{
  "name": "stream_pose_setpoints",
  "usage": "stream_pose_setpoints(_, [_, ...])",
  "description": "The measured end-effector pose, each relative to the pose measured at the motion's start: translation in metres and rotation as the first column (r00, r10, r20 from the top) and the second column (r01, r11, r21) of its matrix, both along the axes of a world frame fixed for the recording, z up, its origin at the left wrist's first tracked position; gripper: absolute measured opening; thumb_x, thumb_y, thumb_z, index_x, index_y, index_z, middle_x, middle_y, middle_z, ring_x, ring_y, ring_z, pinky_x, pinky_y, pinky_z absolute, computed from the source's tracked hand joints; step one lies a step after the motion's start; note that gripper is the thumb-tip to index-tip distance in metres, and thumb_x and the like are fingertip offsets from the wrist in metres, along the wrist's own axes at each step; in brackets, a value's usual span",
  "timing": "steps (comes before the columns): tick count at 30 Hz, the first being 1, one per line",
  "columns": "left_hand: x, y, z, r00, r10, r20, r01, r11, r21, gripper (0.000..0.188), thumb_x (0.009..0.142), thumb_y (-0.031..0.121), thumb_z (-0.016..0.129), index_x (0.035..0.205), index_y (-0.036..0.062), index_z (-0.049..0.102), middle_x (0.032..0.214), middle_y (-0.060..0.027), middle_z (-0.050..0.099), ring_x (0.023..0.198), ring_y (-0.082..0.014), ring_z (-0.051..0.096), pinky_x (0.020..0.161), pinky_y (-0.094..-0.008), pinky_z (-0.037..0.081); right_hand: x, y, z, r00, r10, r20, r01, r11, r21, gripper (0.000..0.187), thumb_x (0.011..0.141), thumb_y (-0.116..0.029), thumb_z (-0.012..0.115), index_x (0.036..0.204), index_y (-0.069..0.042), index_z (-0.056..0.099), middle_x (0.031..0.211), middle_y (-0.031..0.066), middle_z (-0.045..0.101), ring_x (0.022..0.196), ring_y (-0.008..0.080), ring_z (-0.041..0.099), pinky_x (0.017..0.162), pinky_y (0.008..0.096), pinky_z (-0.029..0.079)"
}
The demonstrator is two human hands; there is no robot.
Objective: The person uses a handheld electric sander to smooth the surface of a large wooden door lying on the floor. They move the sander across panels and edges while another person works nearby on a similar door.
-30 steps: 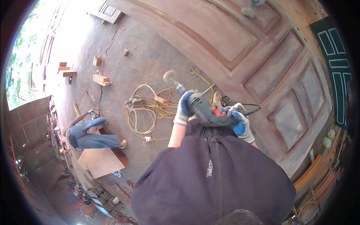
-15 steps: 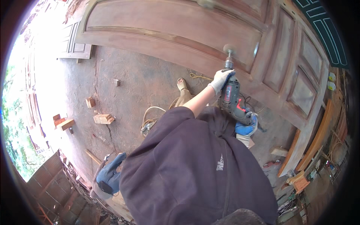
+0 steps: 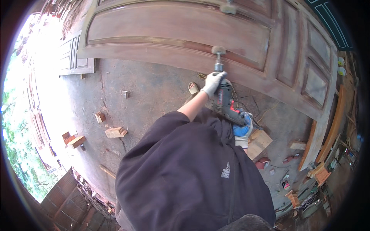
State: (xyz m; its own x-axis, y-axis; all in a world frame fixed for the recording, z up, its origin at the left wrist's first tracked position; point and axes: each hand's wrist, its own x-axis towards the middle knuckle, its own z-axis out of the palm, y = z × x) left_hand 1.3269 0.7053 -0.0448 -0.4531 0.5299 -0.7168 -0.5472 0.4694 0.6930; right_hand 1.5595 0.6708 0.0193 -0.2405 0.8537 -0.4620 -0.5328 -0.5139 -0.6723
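Observation:
A grey power drill (image 3: pixel 223 94) with a red trigger is held between both my hands. Its chuck carries a round sanding head (image 3: pixel 218 50), which meets the near long edge of a recessed panel in a reddish-brown wooden door (image 3: pixel 154 52). My left hand (image 3: pixel 213 83), in a white glove, wraps round the drill's front just behind the chuck. At the rear handle, my right hand (image 3: pixel 243 127), in a blue and white glove, is closed; its fingers are partly hidden. A second round tool head (image 3: pixel 228 7) shows at the door's far side; who holds it is out of view.
A smaller panelled door (image 3: pixel 77 54) lies at the far left. Wooden blocks (image 3: pixel 116 132) are scattered on the concrete floor. A wooden board (image 3: pixel 260 143) lies by my right hand, near cables (image 3: pixel 252 101). Long timbers (image 3: pixel 333 123) are at the right.
The drill and both hands have shifted left along the panel's edge. The view has also moved, showing more floor at the right. A person at the lower left is now mostly hidden.

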Motion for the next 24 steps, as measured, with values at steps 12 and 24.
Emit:
stream_pose_setpoints(12, [0.012, 0.021, -0.002, 0.998, -0.056, 0.017, 0.055, 0.997, 0.062, 0.044, 0.078, 0.038, 0.074, 0.102, 0.0009, 0.07, 0.088, -0.0063, 0.069, 0.076, -0.0121, 0.063, 0.07, -0.0275, 0.05, 0.014, 0.022, 0.011, 0.995, 0.043, 0.091, -0.049, 0.996, 0.071, 0.008, 0.086, -0.012, 0.06, 0.09, -0.006, 0.057, 0.087, 0.0064, 0.06, 0.1, 0.0224, 0.056, 0.099, 0.0376, 0.039])
stream_pose_setpoints(24, [-0.101, -0.117, 0.038, 0.743, 0.083, 0.665, -0.449, 0.798, 0.402, 0.017, 0.083, 0.018, 0.063, 0.091, 0.0036, 0.061, 0.089, -0.012, 0.065, 0.084, -0.0285, 0.064, 0.082, -0.044, 0.054, 0.017, 0.131, 0.15, -0.14, 0.946, 0.291, -0.974, -0.184, 0.13, 0.042, 0.074, -0.016, 0.074, 0.111, 0.003, 0.064, 0.112, 0.012, 0.065, 0.108, 0.022, 0.059, 0.095, 0.0325, 0.044])
